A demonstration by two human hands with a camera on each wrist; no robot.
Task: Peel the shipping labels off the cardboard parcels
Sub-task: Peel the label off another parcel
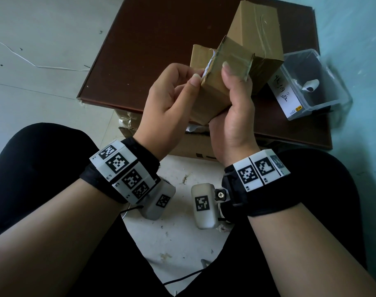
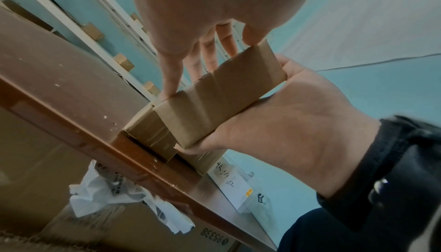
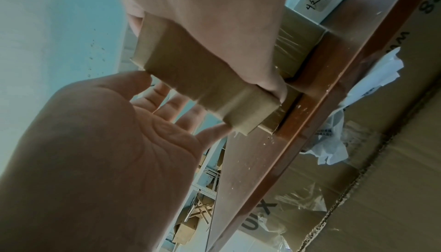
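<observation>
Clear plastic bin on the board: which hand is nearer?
Right. The right hand, gripping the small parcel, sits just beside the clear plastic bin; the left hand is on the parcel's far side.

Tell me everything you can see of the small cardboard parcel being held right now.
The small cardboard parcel is a plain brown oblong box, its upper end wrapped in clear glossy tape. It is held tilted above the dark brown board. The right hand grips its lower part, thumb pressed on the taped face. The left hand pinches at a white label edge showing on its left side. Behind it stands a taller cardboard box.
</observation>
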